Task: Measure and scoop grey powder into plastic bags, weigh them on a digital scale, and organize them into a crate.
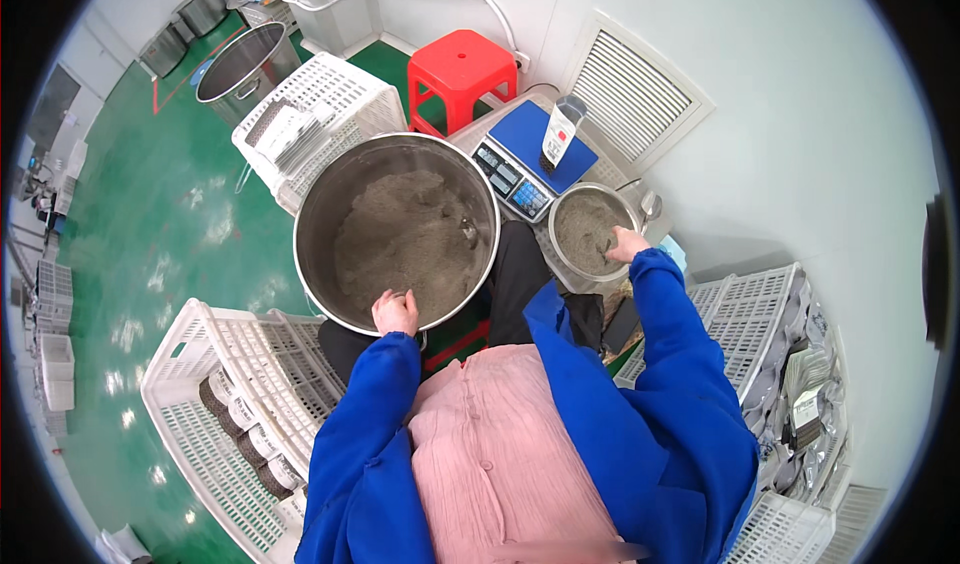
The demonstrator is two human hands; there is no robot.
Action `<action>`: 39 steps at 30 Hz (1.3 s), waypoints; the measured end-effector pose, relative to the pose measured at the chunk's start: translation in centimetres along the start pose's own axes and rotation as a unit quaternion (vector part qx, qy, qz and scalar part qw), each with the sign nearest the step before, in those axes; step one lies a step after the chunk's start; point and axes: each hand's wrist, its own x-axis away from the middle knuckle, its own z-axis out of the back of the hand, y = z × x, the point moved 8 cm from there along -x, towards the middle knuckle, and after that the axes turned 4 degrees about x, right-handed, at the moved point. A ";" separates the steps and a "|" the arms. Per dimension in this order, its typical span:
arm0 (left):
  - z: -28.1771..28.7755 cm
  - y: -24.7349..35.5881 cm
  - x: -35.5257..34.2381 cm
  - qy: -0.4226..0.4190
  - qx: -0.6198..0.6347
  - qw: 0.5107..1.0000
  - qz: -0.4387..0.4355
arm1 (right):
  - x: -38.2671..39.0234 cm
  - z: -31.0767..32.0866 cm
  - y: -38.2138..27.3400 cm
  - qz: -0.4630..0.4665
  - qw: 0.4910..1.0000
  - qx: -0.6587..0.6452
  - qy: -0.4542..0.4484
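I look down and see my pink apron (500, 454) and my two blue sleeves (370, 434) right under me. My left hand (396, 313) is at 11 o'clock from my chest, resting on the near rim of the big steel pot (330, 179); its fingers are curled over the edge, holding the rim. The pot is full of grey powder (405, 244) and a small scoop (467, 230) lies in it at the right side. My right hand (628, 245) is at 1 o'clock, down inside the small steel bowl (567, 202), which also has grey powder in it. The fingers dip into the powder, so I cannot tell if they are spread or closed. Just past the bowl, at 12 o'clock, a blue scale (520, 164) stands with an open pouch (560, 134) upright on it. At 7 o'clock a white crate (200, 404) holds filled pouches, and at 4 o'clock another white crate (750, 304) holds more. Farther off at 12 o'clock is a red stool (462, 69). At 11 o'clock a white crate (340, 94) holds flat pouches, and beyond it another steel pot (243, 64) stands on the green floor (150, 214).
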 end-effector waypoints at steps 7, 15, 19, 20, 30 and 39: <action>-0.5 -0.1 0.3 0.053 -0.102 0.993 -0.041 | -0.3 -2.0 -0.9 -0.032 0.993 -0.042 0.103; -2.1 -2.2 -0.2 -0.037 -0.004 0.998 0.047 | -0.6 -3.1 0.4 -0.069 0.989 -0.055 0.122; -3.0 -2.5 -0.7 -0.133 -0.085 0.987 0.025 | 0.0 -1.8 -0.8 -0.043 0.990 -0.058 0.123; -4.4 -3.3 -0.4 -0.231 -0.122 0.964 0.042 | -0.1 -1.9 -1.2 -0.050 0.991 -0.062 0.108; -4.0 -2.7 -0.2 -0.159 -0.117 0.980 0.009 | -0.5 -2.6 -0.1 -0.033 0.987 -0.047 0.150; -3.1 -2.9 -0.3 -0.127 -0.107 0.986 0.015 | 3.1 6.8 -3.3 -0.053 0.955 -0.035 0.291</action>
